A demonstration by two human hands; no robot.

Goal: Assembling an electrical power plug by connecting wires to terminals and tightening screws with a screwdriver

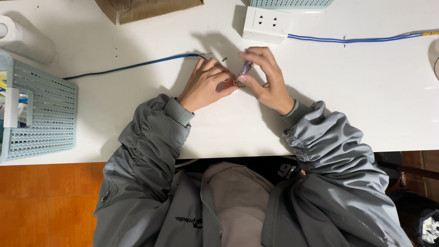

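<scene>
The desk (366, 100) is white and smooth, and it fills most of the head view. Its near edge runs across the picture, and under it on the left is an orange tile floor (45, 201). Near the middle of the desk, a bit toward the far edge, the two hands meet. The left hand (206, 84) is curled, and its fingertips pinch a small dark part (234, 82). The right hand (265, 77) is bent too, and its thumb and fingers hold a thin tool (245, 68) that tilts down to the small part. The tool tip touches the part. Just past the hands lies a tiny screw (224, 59). A blue wire (132, 65) runs from there toward the left edge. At the far edge, right behind the hands, sits a white socket (266, 24), and a second blue cable (356, 40) goes from it to the right edge. A pale blue basket (45, 114) sits at the left edge, near the front corner. A white roll (25, 39) stands at the far left corner. A brown box (146, 9) hangs over the far edge. The right half of the desk is open, and so is the strip by the near edge between the gray sleeves (151, 137). In the bottom right corner, under the desk, it is dark.
</scene>
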